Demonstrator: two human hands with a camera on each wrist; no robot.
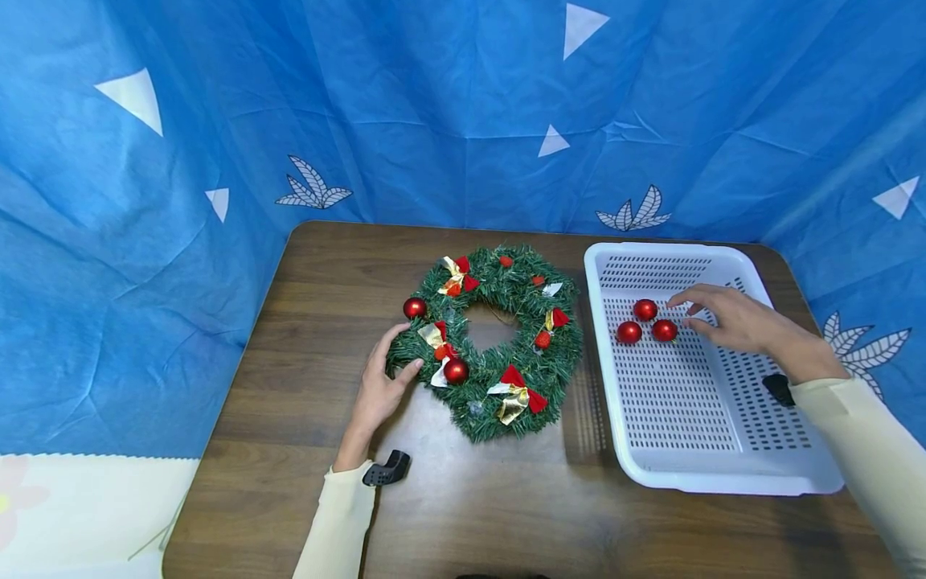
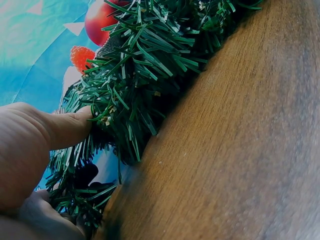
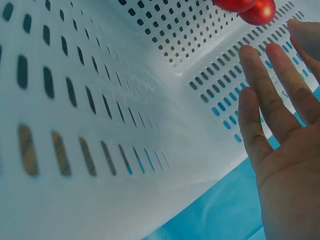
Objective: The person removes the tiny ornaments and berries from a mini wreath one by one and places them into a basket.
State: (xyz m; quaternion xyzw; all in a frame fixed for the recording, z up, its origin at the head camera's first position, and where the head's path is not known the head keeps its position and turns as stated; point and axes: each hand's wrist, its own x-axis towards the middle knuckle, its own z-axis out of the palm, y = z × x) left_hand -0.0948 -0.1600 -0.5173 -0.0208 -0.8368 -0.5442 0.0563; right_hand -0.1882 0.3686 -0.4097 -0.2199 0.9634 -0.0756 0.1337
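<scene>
A green Christmas wreath [image 1: 481,414] with red, gold and silver bows [image 1: 515,402] lies on the table. My left hand [image 1: 379,390] grips its left edge, the thumb [image 2: 70,127] pressed into the needles and the fingers partly hidden behind them. One shiny red bauble [image 1: 415,307] sits at the wreath's upper left, and another red bauble [image 1: 456,371] at its lower left. Over the white basket [image 1: 673,410], my right hand [image 1: 745,322] reaches with spread, slightly bent fingers and holds nothing. Just left of its fingertips, three red baubles [image 1: 646,310] are grouped on the basket floor.
The perforated basket fills the right side of the brown wooden table [image 1: 289,402], and its raised wall [image 3: 100,100] surrounds the baubles. Behind the table hangs a blue curtain [image 1: 434,96] with white triangles. Pale cloth [image 1: 87,515] shows at the lower left.
</scene>
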